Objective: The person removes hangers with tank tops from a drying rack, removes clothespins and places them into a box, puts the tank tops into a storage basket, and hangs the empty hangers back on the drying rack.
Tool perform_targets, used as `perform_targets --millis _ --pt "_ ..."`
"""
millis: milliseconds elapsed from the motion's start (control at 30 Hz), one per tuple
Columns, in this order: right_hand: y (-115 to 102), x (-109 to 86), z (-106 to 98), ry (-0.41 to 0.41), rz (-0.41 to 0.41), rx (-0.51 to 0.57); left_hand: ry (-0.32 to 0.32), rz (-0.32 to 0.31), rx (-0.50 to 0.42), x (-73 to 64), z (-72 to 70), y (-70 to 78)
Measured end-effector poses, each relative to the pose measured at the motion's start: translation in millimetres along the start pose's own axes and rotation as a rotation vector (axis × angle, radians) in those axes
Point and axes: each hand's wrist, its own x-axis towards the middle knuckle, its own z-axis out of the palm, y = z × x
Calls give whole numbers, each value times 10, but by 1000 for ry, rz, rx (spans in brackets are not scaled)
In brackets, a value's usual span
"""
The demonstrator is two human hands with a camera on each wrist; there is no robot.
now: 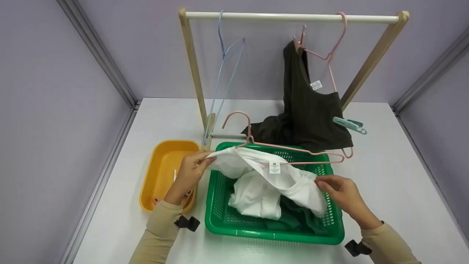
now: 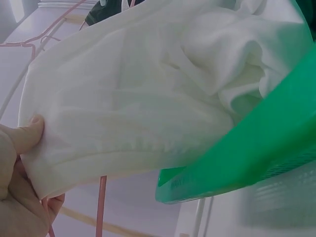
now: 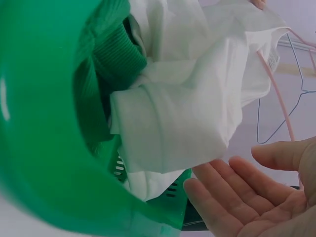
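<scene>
One pink hanger (image 1: 250,139), partly hidden by white garment (image 1: 256,196).

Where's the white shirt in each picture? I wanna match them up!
Head: the white shirt is just below the middle, over the green basket, pinched by the left hand.
Left wrist: it spreads across the upper middle, left of the basket.
Right wrist: it's in the upper middle, above the right hand.
Shared landmark: the green basket, at the lower right in left wrist, along the left in right wrist.
</scene>
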Motion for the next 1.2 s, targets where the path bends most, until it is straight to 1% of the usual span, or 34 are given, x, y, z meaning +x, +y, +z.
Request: perform_targets --millis 100,200,267,333,400,500,600,767,833,900,1000,1100,1133,1200 --pt "-14 -14 -17 4 -5 14 -14 -5 -6 -22 -23 3" --pt "-35 -38 -53 -7 -23 25 -46 3 -15 -57 -54 8" --pt "-61 -67 -91 -27 -57 23 -69 24 -8 -79 -74 7" --pt "-100 -100 -119 -54 -104 9 -94 26 -1 -98 -91 9" --pt "-147 -129 -137 -89 -156 -29 -108 21 3 -105 -98 0" --pt "-208 -151 -140 -160 -211 -77 -111 3 2 -100 -88 -19" --pt "-236 -156 -135 -218 -233 -96 -98 19 5 -85 -64 -48" --pt "-247 -158 -143 -239 -235 -103 -92 36 -1 -79 -43 -62" --pt "-260 -160 -157 -235 -261 -94 -93 28 -3 -79 -35 -63" --pt "-279 -163 -165 -214 -327 -55 -95 25 4 -84 -25 -62" --pt "-316 -165 -153 -132 -501 34 -107 25 24 -85 0 -59" --pt "-352 -146 -127 9 -682 110 -116 55 56 -86 24 -55" --pt "-360 -137 -123 59 -721 112 -118 58 63 -86 30 -54" --pt "-373 -117 -122 140 -758 114 -118 61 69 -89 36 -50"
